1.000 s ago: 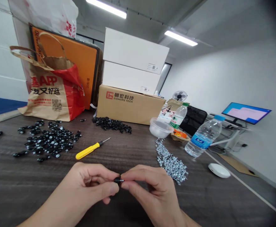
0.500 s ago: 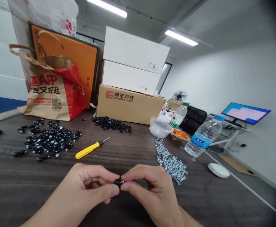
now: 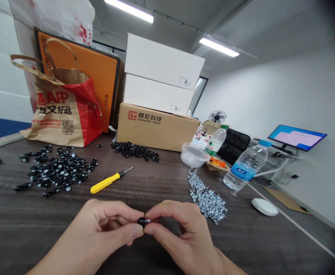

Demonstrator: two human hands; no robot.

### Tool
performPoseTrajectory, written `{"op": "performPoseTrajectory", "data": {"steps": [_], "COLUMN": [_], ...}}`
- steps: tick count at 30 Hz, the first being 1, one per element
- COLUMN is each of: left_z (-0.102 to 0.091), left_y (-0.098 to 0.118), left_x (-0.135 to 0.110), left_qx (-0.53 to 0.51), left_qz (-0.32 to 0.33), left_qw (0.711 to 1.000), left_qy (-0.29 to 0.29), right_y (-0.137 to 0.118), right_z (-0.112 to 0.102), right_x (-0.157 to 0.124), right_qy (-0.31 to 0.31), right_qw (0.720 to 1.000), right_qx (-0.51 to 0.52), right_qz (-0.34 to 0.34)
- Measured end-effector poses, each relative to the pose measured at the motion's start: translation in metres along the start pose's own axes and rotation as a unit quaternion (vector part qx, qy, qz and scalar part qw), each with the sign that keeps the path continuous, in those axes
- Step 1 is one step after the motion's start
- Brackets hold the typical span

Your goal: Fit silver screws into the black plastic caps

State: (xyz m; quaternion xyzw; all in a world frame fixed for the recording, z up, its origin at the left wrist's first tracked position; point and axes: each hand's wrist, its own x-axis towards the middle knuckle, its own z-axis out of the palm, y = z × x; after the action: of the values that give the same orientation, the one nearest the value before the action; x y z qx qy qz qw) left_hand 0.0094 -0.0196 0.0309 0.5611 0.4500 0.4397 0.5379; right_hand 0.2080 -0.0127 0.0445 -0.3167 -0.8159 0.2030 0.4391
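Hands: left hand (image 3: 110,225) and right hand (image 3: 179,227) pinching together, fingertips almost meeting.
Held part: small black round piece with silver metal tip (image 3: 143,221), between both hands, gripped close for steady control.
Ahead-left: loose black round pieces (image 3: 57,170), yellow-handled screwdriver (image 3: 106,182).
Ahead-right: heap of silver screws (image 3: 207,200).

An office-style workroom, lit by fluorescent ceiling lights (image 3: 129,10) and bounded by plain white walls (image 3: 299,88). A long wood-grain counter (image 3: 26,214) carries a cardboard carton (image 3: 156,128) printed "Cohope Tech", two stacked white boxes (image 3: 161,63) and a plastic water bottle (image 3: 246,166). A black office chair (image 3: 236,142), a desk fan (image 3: 217,117) and a lit computer monitor (image 3: 297,137) are seen beyond.
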Motion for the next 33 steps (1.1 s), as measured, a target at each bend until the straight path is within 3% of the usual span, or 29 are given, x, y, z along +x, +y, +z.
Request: {"op": "performPoseTrajectory", "data": {"steps": [10, 17, 20, 23, 27, 33], "left_z": [-0.003, -0.003, -0.001, 0.0, -0.001, -0.002], "left_y": [0.002, 0.002, 0.004, 0.008, 0.009, 0.003], "left_x": [-0.001, -0.003, -0.007, -0.009, -0.007, -0.008], "left_qx": [0.082, 0.099, 0.076, 0.066, 0.051, 0.137], "left_qz": [0.137, 0.17, 0.193, 0.187, 0.173, 0.211], "left_qw": [0.987, 0.98, 0.978, 0.98, 0.983, 0.967], "left_qy": [0.004, -0.024, -0.025, -0.014, -0.021, -0.041], "right_y": [-0.002, -0.004, -0.006, -0.01, -0.012, -0.015], "right_z": [-0.002, -0.005, -0.002, 0.0, -0.003, 0.001], "right_x": [-0.001, -0.001, -0.005, -0.008, -0.007, -0.008], "right_qy": [-0.047, -0.115, -0.106, -0.079, -0.09, -0.123], "right_qw": [0.998, 0.989, 0.985, 0.986, 0.987, 0.985], "right_qx": [-0.03, -0.083, -0.121, -0.146, -0.133, -0.122], "right_qz": [-0.009, -0.043, -0.058, -0.034, -0.02, 0.027]}}
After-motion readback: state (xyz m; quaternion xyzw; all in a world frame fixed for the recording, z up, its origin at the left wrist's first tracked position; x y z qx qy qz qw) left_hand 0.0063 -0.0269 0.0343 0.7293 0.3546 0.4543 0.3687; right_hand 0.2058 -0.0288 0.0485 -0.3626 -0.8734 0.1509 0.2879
